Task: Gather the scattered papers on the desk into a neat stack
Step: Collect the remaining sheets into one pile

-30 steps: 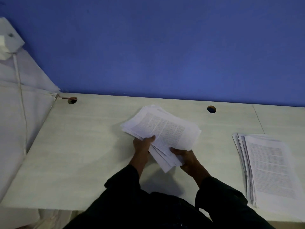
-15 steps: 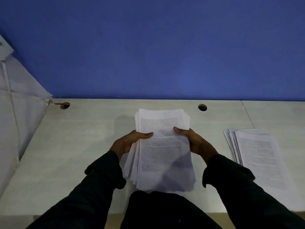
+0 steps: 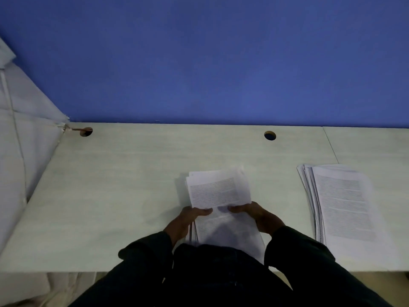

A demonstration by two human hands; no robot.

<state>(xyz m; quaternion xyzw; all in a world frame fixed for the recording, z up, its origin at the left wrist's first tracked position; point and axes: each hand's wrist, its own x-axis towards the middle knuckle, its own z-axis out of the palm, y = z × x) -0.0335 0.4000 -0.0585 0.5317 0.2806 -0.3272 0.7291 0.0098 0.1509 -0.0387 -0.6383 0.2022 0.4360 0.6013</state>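
Both grips are clamped on one sheaf of papers (image 3: 219,196): left hand (image 3: 188,218) and right hand (image 3: 256,214) at its side edges, thumbs on top. Its long axis runs near-to-far. A fanned stack (image 3: 340,202) is seen on the worktop (image 3: 121,185) to the right, nearer the right hand.

Desk (image 3: 124,196) bare leftward — paper stack (image 3: 345,202) blocks right.

A deep blue wall (image 3: 221,63) rises beyond the grip, along the far edge of the surface. Two round cable holes are cut near that edge: one (image 3: 270,135) up and slightly right of the grip, the other (image 3: 86,132) far off to its left with a thin brownish piece poking in. Pale cloth (image 3: 26,140) with a thin cord (image 3: 18,138) hangs at far left.
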